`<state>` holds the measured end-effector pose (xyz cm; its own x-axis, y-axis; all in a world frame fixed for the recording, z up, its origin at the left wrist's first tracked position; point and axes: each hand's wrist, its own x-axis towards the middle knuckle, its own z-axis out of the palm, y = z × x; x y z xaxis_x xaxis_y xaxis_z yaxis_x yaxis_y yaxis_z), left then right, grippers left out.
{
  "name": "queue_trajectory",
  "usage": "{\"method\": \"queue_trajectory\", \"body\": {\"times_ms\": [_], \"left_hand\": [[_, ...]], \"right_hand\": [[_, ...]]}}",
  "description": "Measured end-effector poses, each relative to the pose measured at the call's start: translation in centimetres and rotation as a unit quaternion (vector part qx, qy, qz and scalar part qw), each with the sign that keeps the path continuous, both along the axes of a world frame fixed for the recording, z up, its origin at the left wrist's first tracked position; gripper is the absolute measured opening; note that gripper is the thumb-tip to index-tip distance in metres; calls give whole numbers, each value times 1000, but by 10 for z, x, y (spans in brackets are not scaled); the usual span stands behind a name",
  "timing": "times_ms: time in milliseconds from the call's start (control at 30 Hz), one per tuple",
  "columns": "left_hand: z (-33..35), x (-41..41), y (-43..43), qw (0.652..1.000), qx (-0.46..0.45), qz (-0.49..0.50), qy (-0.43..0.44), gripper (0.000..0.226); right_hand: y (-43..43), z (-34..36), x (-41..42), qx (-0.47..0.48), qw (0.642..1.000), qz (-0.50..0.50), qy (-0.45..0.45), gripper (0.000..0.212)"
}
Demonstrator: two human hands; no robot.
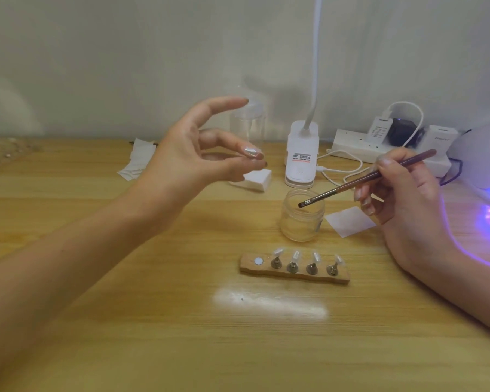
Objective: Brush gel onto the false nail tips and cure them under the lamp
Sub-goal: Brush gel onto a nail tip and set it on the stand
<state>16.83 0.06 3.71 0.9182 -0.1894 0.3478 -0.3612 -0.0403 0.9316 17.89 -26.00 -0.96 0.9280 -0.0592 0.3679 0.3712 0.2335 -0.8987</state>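
Materials and surface finish: counter and tools.

The counter (153,321) was pale wood-grain board, smooth, with one semi-gloss glare patch. The holder strip (343,278) was matt, bare-looking wood carrying four dull metal stands (292,266). The false nail tips (295,255) on them were translucent whitish plastic. The jar (301,222) was clear and glossy; glass or plastic could not be told. The brush (379,172) had a glossy red-brown handle, a bright metal ferrule and dark bristles. The paper slip (350,222) was white and matt. The desk lamp (300,154), power strip (351,145) and curing lamp (481,157) were smooth white plastic; the bottle (248,123) was clear.
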Motion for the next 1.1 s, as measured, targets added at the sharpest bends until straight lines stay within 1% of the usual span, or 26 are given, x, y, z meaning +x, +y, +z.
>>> {"method": "queue_trajectory", "body": {"times_ms": [133, 233, 433, 633, 933, 1033, 1100], "left_hand": [[-16, -17, 1, 998, 25, -47, 39, 78], [-33, -32, 5, 996, 78, -34, 40, 76], [-50, -42, 2, 985, 163, -41, 37, 78], [-53, -40, -4, 981, 185, -29, 44, 76], [-50, -37, -1, 978, 183, -58, 87, 79], [-51, -40, 0, 977, 193, -59, 69, 81], [-52, -42, 0, 974, 221, -42, 31, 85]], "right_hand": [[0, 0, 0, 5, 1000, 1, 6, 35], [0, 0, 0, 7, 1000, 1, 9, 31], [1, 0, 1, 5, 1000, 1, 12, 35], [1, -1, 2, 6, 1000, 4, 15, 37], [0, -2, 3, 10, 1000, 3, 23, 37], [0, -2, 3, 11, 1000, 3, 23, 37], [0, -2, 3, 13, 1000, 4, 23, 38]]}}
